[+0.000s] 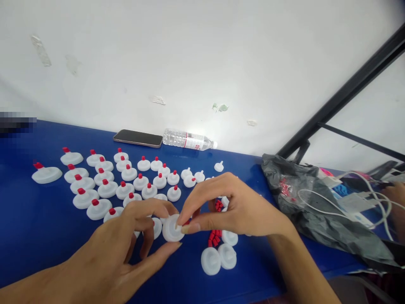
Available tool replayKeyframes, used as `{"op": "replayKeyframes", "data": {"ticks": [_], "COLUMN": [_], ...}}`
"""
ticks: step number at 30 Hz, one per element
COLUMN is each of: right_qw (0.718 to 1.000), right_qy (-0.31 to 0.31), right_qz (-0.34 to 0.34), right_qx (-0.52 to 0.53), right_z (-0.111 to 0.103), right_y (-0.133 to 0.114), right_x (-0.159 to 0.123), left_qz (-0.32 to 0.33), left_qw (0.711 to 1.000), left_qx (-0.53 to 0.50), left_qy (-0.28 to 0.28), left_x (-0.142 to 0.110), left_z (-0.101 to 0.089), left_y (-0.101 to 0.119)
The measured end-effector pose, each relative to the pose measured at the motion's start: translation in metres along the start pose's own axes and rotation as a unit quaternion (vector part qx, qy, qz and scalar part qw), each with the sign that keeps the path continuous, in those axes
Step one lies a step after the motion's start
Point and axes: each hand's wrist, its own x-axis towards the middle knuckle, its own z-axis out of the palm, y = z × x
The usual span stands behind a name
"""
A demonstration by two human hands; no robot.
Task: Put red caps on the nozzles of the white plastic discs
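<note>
My left hand (133, 236) grips a round white nozzle cap (172, 230) by its rim, between thumb and fingers, its top facing me. At the cap's middle, my right hand (226, 207) pinches thumb and forefinger together, with a bit of red showing there that looks like a small red tip (186, 223). Beneath and beyond my right hand lie loose red tips (215, 237) and plain white caps (211, 260), partly hidden by it. To the left, several rows of white caps with red tips (107, 188) stand on the blue table.
A phone (138, 138) and a clear plastic bottle (188, 139) lie along the wall. On the right, a black plastic bag (303, 211) carries a clear bag of red pieces (287, 188) and white cables (335, 205). Another person's hand (395, 194) shows at the right edge.
</note>
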Motion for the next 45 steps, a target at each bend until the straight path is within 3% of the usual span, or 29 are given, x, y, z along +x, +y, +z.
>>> {"op": "replayKeyframes", "data": {"ticks": [4,8,14,17,22,26,32,35,38,41,45], "right_qw": [0.999,0.996,0.994,0.99,0.976,0.971,0.968,0.969,0.975,0.98,0.98], "right_qy": [-0.006,-0.043,-0.044,-0.023,-0.061,-0.021,0.026,0.027,0.015,0.086,0.2], "right_qz": [-0.013,-0.032,0.007,0.04,0.073,0.039,0.055,0.055,0.012,-0.041,-0.008], "right_qx": [0.033,0.07,0.099,0.136,0.195,0.233,0.242,0.24,0.222,0.177,0.013], "right_z": [0.001,0.002,0.01,0.016,0.024,0.029,0.034,0.034,0.028,0.013,-0.006], "right_y": [0.008,0.012,0.01,0.009,0.017,0.026,0.029,0.031,0.03,0.018,-0.001], "right_x": [0.001,0.003,0.002,0.002,0.005,0.008,0.012,0.012,0.009,0.003,-0.003], "left_qz": [-0.005,0.068,0.151,0.159,0.171,0.177,0.163,0.174,0.18,0.161,0.151], "left_qw": [1.0,0.997,0.983,0.977,0.975,0.971,0.975,0.974,0.972,0.981,0.986], "left_qx": [-0.029,0.004,0.097,0.134,0.14,0.151,0.141,0.139,0.146,0.103,0.072], "left_qy": [-0.003,0.028,0.043,0.047,0.037,0.047,0.056,0.05,0.03,0.034,0.02], "left_x": [0.008,0.008,0.013,0.013,0.008,0.011,0.02,0.015,0.008,0.004,0.007], "left_z": [-0.003,-0.007,-0.017,-0.021,-0.023,-0.024,-0.019,-0.019,-0.022,-0.025,-0.029], "left_y": [0.001,-0.002,-0.001,-0.003,-0.009,-0.005,-0.005,-0.01,-0.012,-0.011,-0.014]}}
